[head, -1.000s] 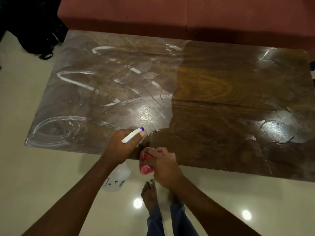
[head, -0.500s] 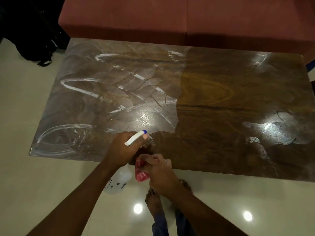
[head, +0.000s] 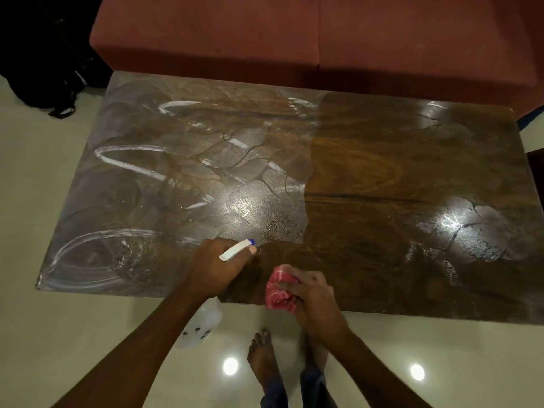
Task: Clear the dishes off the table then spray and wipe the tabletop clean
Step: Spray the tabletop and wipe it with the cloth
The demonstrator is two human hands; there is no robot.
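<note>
Gripping the spray bottle (head: 203,322), left hand (head: 216,267) hovers; right hand (head: 309,295) clutches red cloth (head: 278,293) on tabletop (head: 382,178).

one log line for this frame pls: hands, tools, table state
phase: spray/wipe | left hand: grips spray bottle, nozzle over table | right hand: holds red cloth at near edge | tabletop: no dishes, wet streaks left side

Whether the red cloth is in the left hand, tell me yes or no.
No, the right hand grips the red cloth; the left hand holds the spray bottle.
</note>
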